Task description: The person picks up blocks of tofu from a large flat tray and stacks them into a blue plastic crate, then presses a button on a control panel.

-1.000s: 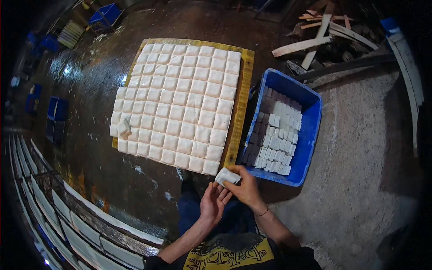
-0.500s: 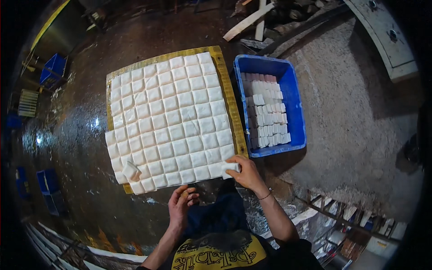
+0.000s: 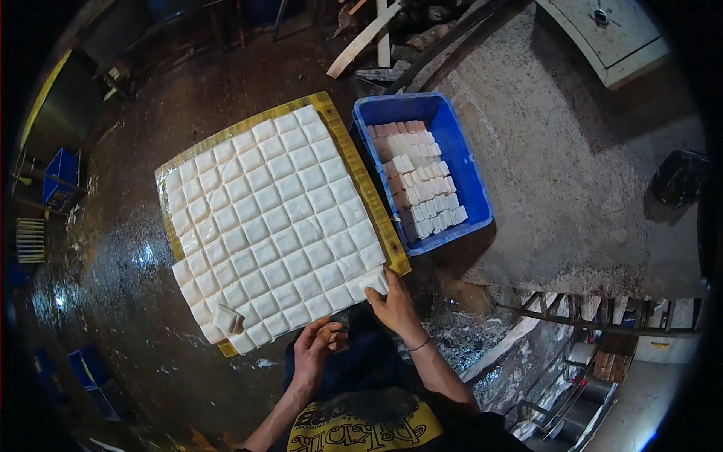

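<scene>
A slab of white tofu [image 3: 271,218], cut into a grid of square blocks, lies on a yellowish board [image 3: 350,154]. At its near right corner my right hand [image 3: 394,305] is closed on a tofu block [image 3: 367,286], thumb on the near side and fingers round the right side. My left hand [image 3: 316,343] is held just off the slab's near edge with its fingers curled together. Whatever it may hold is too small to make out. One loose tofu block [image 3: 227,319] sits tilted on top of the slab near the left corner.
Right of the board stands a blue crate [image 3: 476,192] with rows of tofu pieces set on edge. Wood planks [image 3: 365,39] lie beyond it. Blue crates [image 3: 94,369] stand on the wet floor at left. A black bag [image 3: 679,177] is at far right.
The view has turned, so the board and crate look rotated and shifted left. My right hand remains on the corner block, its thumb now lower on it. My left hand's fingers are more curled.
</scene>
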Demonstrator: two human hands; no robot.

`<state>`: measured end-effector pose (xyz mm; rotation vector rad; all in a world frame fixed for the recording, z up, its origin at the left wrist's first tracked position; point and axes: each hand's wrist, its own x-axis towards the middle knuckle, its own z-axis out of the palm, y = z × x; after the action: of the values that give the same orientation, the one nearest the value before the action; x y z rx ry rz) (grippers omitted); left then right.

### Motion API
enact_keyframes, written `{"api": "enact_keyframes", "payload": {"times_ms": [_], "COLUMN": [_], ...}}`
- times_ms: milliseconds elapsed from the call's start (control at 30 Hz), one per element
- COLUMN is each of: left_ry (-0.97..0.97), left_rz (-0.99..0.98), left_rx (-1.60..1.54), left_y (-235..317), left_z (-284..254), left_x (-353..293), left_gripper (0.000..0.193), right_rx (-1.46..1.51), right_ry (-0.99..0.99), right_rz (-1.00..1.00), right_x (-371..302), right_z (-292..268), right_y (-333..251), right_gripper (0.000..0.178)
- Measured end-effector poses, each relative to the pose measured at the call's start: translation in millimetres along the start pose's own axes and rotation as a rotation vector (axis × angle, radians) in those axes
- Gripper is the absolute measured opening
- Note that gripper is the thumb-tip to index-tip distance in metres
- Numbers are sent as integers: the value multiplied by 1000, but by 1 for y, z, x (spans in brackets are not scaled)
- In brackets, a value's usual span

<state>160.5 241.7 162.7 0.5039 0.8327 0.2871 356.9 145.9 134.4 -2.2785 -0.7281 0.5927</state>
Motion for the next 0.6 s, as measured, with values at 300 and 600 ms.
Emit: {"api": "enact_keyframes", "payload": {"times_ms": [300, 600], "left_ry": [-87, -86], "left_rz": [-32, 17], "left_rx": [12, 118], "left_y": [7, 12], "left_z": [11, 57], "left_x": [12, 42], "left_gripper": [38, 40], "right_rx": [167, 1170], "right_ry": [-94, -255], "right_rz": [239, 304], "right_x": [22, 95], "right_z": [-16, -108], "right_y": [29, 58], "right_gripper": [54, 50]}}
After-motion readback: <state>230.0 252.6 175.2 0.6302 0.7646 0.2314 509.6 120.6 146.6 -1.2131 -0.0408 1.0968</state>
